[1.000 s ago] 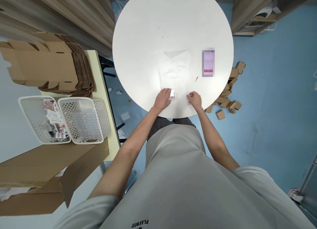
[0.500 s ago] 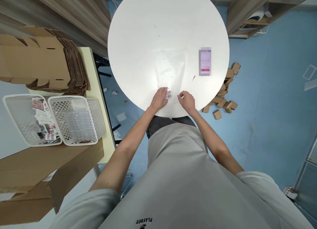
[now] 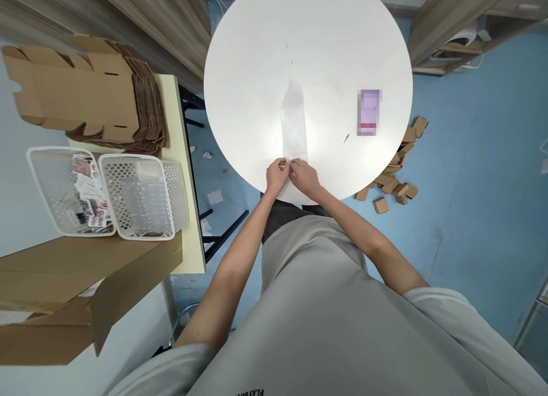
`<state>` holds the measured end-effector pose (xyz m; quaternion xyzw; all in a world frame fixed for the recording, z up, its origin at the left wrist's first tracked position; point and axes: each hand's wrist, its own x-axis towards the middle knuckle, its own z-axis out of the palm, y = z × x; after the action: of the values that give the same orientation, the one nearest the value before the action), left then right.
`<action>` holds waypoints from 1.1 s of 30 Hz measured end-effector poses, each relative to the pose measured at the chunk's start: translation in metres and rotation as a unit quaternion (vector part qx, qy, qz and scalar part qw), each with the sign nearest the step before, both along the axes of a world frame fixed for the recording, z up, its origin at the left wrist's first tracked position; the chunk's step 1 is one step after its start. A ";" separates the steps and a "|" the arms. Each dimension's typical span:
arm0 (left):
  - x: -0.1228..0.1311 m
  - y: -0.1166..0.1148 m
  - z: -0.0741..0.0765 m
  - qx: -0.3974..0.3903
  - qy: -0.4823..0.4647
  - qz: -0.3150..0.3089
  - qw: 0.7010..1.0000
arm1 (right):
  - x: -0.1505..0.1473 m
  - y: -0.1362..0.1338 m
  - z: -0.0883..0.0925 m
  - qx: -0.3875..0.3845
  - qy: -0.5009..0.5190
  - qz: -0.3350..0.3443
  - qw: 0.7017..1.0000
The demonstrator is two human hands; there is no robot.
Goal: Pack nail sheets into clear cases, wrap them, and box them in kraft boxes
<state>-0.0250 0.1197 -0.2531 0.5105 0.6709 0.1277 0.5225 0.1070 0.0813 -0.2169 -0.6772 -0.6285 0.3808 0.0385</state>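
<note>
A translucent plastic sheet [image 3: 294, 122] lies lengthwise on the white round table [image 3: 248, 59], narrow and folded over, its near end reaching my fingers. My left hand [image 3: 277, 176] is closed in a pinch at that near end. Close against it, my right hand [image 3: 305, 176] also has its fingers pressed together on the sheet. The fingertips of both hands almost touch. A small clear case seen earlier is hidden now, apparently under the hands and film. To the right on the table lies a blurred purple-and-white rectangular item [image 3: 369, 112].
At left, a pale side table [image 3: 188, 230] carries stacked flat cardboard boxes [image 3: 85, 93] and white baskets [image 3: 136, 199], one holding clear plastic cases. Below is a large open carton [image 3: 128, 282]. Small brown boxes [image 3: 391, 182] lie piled on the floor at right.
My right hand has moved left to meet my left hand. The sheet has gone from spread wide to a narrow folded strip, and the small clear case is covered. The view has shifted slightly.
</note>
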 end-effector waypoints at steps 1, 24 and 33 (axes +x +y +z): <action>0.002 0.002 -0.002 -0.002 0.007 -0.001 1.000 | 0.000 -0.001 -0.002 0.000 0.002 0.001 1.000; 0.009 0.024 -0.029 0.009 0.090 -0.014 0.996 | 0.036 -0.001 -0.054 -0.103 0.164 -0.380 0.905; -0.014 0.004 -0.019 -0.075 0.027 0.073 0.994 | 0.062 -0.017 -0.046 -0.167 0.401 -0.448 0.782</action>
<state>-0.0394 0.1232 -0.2720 0.4230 0.7277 0.1010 0.5305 0.1686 0.0640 -0.2628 -0.6645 -0.1094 0.6567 0.3395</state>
